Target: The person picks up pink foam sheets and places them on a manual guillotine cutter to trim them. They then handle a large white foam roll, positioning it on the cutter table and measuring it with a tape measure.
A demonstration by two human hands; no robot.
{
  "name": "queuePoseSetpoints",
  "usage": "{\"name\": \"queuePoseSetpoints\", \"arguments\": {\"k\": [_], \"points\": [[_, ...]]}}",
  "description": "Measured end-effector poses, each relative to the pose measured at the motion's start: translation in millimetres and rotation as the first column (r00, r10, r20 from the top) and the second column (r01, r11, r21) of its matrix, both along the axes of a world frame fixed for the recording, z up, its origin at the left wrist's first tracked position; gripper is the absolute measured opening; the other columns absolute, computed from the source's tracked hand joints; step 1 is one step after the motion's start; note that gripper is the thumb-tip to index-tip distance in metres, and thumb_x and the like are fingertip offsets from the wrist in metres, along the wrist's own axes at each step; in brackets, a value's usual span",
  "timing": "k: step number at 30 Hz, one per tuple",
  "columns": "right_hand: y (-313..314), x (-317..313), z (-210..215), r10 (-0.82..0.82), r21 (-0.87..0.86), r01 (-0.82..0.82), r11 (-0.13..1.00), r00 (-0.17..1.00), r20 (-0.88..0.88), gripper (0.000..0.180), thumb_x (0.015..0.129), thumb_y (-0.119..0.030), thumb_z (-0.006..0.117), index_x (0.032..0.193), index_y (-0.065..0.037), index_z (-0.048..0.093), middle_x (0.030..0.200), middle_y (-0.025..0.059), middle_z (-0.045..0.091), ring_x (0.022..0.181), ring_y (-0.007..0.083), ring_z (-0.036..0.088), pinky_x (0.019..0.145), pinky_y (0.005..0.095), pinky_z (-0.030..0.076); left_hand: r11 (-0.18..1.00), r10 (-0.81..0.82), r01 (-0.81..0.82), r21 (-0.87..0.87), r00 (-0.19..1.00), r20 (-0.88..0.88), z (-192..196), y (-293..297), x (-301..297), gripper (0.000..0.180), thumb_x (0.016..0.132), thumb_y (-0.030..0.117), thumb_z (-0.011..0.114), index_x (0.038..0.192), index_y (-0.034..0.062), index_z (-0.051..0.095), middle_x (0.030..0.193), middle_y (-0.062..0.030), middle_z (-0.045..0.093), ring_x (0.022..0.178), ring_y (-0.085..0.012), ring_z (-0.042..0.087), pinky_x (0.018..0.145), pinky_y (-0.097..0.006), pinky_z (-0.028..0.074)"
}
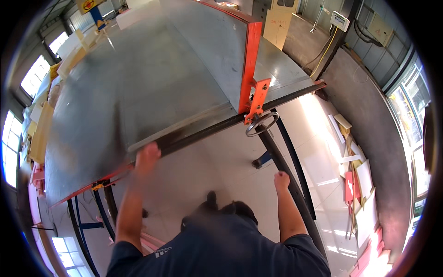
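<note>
My left hand [148, 155] is at the near edge of a large grey metal-topped table [152, 83], beside its dark front rail [198, 135]. Motion smears its fingers, so I cannot make out their shape or whether they touch the edge. Lower right, my right hand [282, 180] is curled into a fist, with nothing showing out of it. It appears beside a long dark bar [295, 196]; contact cannot be told. Ahead of it, a round metal handwheel [262, 124] sits under an orange bracket [257, 99] at the end of an upright grey panel [217, 44] with an orange edge.
Sheet offcuts [364, 184] and a red piece [352, 187] lean along the low right wall [369, 124]. Foam-like blocks [42, 131] line the table's left side. A control box [340, 21] with a yellow cable hangs at the far right. Dark table legs [98, 207] stand lower left.
</note>
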State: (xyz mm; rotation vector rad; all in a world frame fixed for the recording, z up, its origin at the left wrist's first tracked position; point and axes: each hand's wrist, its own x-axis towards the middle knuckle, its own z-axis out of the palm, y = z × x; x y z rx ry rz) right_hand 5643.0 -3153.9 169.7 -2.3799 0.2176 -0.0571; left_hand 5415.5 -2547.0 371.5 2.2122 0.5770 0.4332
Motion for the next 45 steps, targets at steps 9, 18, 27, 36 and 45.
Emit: {"name": "queuePoseSetpoints", "arguments": {"k": [9, 18, 27, 36, 45], "points": [[166.5, 307.7, 138.0, 0.073, 0.166, -0.09, 0.982, 0.992, 0.106, 0.031, 0.08, -0.028, 0.068, 0.103, -0.007, 0.071, 0.093, 0.0147, 0.072, 0.088, 0.0258, 0.07, 0.081, 0.0365, 0.054, 0.819, -0.482, 0.218, 0.531, 0.763, 0.43, 386.9, -90.7, 386.2, 0.039, 0.087, 0.036, 0.066, 0.111, 0.005, 0.066, 0.112, -0.0122, 0.067, 0.102, -0.0233, 0.064, 0.088, -0.036, 0.049], [298.8, 413.6, 147.6, 0.569, 0.008, -0.693, 0.721, 0.586, -0.577, 0.066, 0.091, -0.064, 0.043, 0.101, -0.005, 0.071, 0.103, 0.0151, 0.07, 0.099, 0.0335, 0.066, 0.085, 0.0417, 0.051, 0.682, -0.58, 0.633, 0.366, 0.774, -0.256, 388.1, -109.9, 549.1, 0.039, 0.086, 0.034, 0.065, 0.112, 0.0044, 0.063, 0.093, -0.0046, 0.066, 0.088, -0.0142, 0.061, 0.085, -0.028, 0.045], [310.0, 410.9, 92.2, 0.786, -0.008, -0.841, 0.54, 0.508, -0.353, 0.053, 0.089, -0.055, 0.051, 0.107, -0.007, 0.067, 0.097, 0.0184, 0.069, 0.097, 0.0358, 0.065, 0.084, 0.044, 0.05, 0.725, -0.61, 0.65, 0.228, 0.76, -0.224, 388.9, -103.8, 552.5, 0.031, 0.085, 0.023, 0.063, 0.105, -0.0016, 0.062, 0.071, -0.0031, 0.063, 0.068, -0.008, 0.057, 0.067, -0.021, 0.042], [230.8, 374.8, 129.9, 0.407, 0.119, -0.389, 0.914, 0.874, -0.266, 0.03, 0.085, -0.03, 0.063, 0.104, -0.006, 0.066, 0.089, 0.0126, 0.07, 0.088, 0.032, 0.066, 0.08, 0.0413, 0.052, 0.7, -0.637, 0.649, 0.296, 0.756, -0.152, 383.7, -101.8, 552.4, 0.029, 0.09, 0.026, 0.062, 0.103, -0.0005, 0.063, 0.069, -0.002, 0.061, 0.066, -0.0077, 0.055, 0.065, -0.022, 0.041], [257.2, 244.7, 158.5, 0.538, -0.207, -0.501, 0.841, 0.726, 0.429, 0.025, 0.071, -0.017, 0.069, 0.053, -0.013, 0.052, 0.056, 0.0029, 0.053, 0.058, 0.0235, 0.056, 0.065, 0.0401, 0.047, 0.666, -0.631, 0.671, 0.324, 0.739, -0.234, 388.7, -96.6, 543.7, 0.032, 0.092, 0.029, 0.056, 0.102, -0.0015, 0.062, 0.076, -0.0057, 0.062, 0.075, -0.0103, 0.06, 0.074, -0.023, 0.041]]}}
